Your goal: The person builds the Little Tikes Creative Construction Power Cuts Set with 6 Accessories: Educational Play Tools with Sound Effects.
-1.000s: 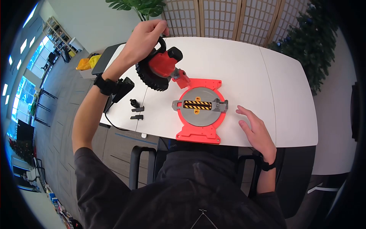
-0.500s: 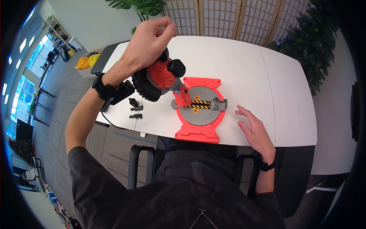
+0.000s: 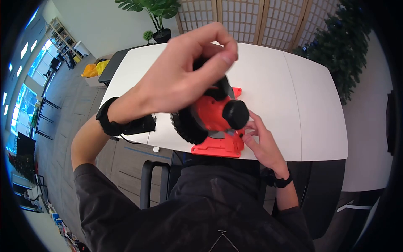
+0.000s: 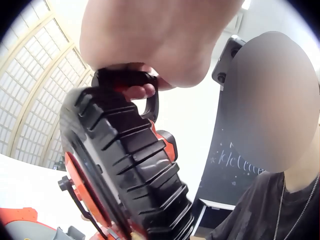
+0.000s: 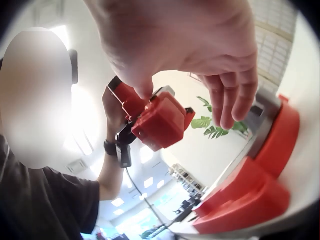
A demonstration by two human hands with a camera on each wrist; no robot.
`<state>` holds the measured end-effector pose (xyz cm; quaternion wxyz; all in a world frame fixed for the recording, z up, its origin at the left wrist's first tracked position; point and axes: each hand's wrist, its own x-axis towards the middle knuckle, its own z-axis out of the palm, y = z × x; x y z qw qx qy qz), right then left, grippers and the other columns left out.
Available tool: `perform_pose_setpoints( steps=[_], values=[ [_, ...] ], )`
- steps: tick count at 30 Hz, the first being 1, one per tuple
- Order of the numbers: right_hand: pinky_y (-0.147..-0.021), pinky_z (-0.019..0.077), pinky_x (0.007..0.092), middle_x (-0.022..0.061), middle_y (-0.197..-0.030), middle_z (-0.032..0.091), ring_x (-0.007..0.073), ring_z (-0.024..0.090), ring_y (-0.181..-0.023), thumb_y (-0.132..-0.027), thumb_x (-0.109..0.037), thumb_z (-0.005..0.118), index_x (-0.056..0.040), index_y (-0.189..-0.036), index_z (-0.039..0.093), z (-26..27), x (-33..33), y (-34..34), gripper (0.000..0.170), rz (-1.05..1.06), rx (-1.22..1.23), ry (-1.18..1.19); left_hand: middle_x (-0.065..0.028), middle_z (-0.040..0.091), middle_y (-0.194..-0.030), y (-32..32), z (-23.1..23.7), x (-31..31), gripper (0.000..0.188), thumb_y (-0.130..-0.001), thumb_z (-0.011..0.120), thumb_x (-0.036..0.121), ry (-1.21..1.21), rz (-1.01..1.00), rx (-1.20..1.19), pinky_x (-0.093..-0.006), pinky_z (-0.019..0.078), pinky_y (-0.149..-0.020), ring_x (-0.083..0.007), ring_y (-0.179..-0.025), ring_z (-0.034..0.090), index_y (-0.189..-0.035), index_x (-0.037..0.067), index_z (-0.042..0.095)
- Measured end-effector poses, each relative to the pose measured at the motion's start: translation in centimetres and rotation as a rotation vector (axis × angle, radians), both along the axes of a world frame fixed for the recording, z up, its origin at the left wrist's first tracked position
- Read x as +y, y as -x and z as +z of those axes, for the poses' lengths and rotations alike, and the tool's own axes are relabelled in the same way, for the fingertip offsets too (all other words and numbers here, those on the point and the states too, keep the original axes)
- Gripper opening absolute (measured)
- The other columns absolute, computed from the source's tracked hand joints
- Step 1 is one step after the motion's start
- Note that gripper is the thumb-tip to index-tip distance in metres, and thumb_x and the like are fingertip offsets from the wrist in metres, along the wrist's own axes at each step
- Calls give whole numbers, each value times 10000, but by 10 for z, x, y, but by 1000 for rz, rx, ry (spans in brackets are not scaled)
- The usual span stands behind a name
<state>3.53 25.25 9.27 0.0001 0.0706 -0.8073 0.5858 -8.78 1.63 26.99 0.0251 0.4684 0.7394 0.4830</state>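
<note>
My left hand (image 3: 180, 75) grips the black loop handle of a toy miter saw's red and black head (image 3: 212, 113), holding it raised over the table. A black ridged guard (image 4: 135, 160) covers much of the head in the left wrist view. Beneath it, the red base (image 3: 216, 148) lies at the near table edge, its grey turntable mostly hidden. Close by the head's lower end is my right hand (image 3: 268, 147), fingers loosely extended. In the right wrist view that hand's thumb overlaps the red head, while the other fingers hang apart from it.
The white table (image 3: 273, 84) extends to the right and back. A potted plant (image 3: 161, 33) and a lattice screen (image 3: 241, 23) stand behind it, with a decorated tree (image 3: 342, 54) at the right. A box with yellow bags (image 3: 94, 69) is at the far left.
My left hand has brought the saw head rightward and nearer, over the base, after it hung at the base's left. My right hand has moved left toward the head.
</note>
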Motion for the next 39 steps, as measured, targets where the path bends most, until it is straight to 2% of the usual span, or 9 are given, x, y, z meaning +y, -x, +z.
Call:
perform_pose_setpoints(
  steps=[2,5,6,12,19,22,25,31,39],
  values=[
    [-1017,498,371,160,-1239,691,206,665,-1089,-1066,-305,618,-20,-1558,398,-14,-11,0,610,65,-63,302,-32,564,-1072,-3,4,-2,283,-998,534,116,110,-136,8,-284,472,-877,-94,-930,533,-1263,25,489],
    [-972,521,362,131,-1137,699,200,690,-1021,-1090,-325,573,18,-1465,466,-12,-20,-3,520,165,-243,541,-65,531,-1185,-15,7,-2,412,-930,521,37,211,-205,-79,-306,463,-958,-132,-1012,544,-1332,12,434],
    [-873,562,348,144,-1090,706,211,720,-889,-1103,-332,542,29,-1383,510,-15,-20,-4,458,178,-315,601,-92,523,-1236,-15,6,-4,518,-878,523,-44,291,-240,-14,-318,479,-971,-167,-1054,574,-1378,1,395],
    [-703,583,327,145,-1043,697,220,718,-736,-1110,-287,462,14,-1403,513,-16,-18,-9,423,140,-347,794,-186,575,-1221,-4,-10,-6,554,-861,501,-178,293,-203,391,-418,543,-935,-331,-1061,650,-1374,0,391],
    [-680,572,318,135,-1025,696,199,703,-712,-1111,-275,443,18,-1416,522,-12,-22,-12,431,88,-284,770,-194,637,-1314,4,-23,-6,560,-877,580,-143,156,-60,687,-453,561,-818,-395,-985,696,-1374,19,379],
    [-681,568,311,127,-1012,698,190,700,-700,-1109,-270,458,26,-1377,540,-10,-21,-11,407,84,-215,762,-167,701,-1274,-4,-13,-14,541,-915,669,-47,270,84,415,-447,573,-775,-418,-859,710,-1373,28,391],
    [-695,565,299,121,-1017,704,178,701,-701,-1103,-248,484,31,-1341,551,-12,-21,-9,373,51,-137,757,-144,746,-1205,-4,-14,-15,533,-937,720,37,303,164,471,-432,585,-753,-425,-847,732,-1369,35,408],
    [-720,559,281,112,-1062,703,156,704,-735,-1097,-230,515,26,-1321,555,-13,-22,-4,343,-3,-59,708,-141,758,-1207,6,-29,-13,397,-971,665,-1,219,130,521,-435,610,-852,-408,-1051,735,-1304,39,453],
    [-700,540,278,95,-1037,679,130,664,-754,-1114,-296,511,20,-1349,511,1,-15,4,393,-44,1,615,-154,755,-1220,8,-25,-8,319,-986,673,20,247,189,455,-417,615,-851,-394,-1084,729,-1232,25,469]
  ],
)
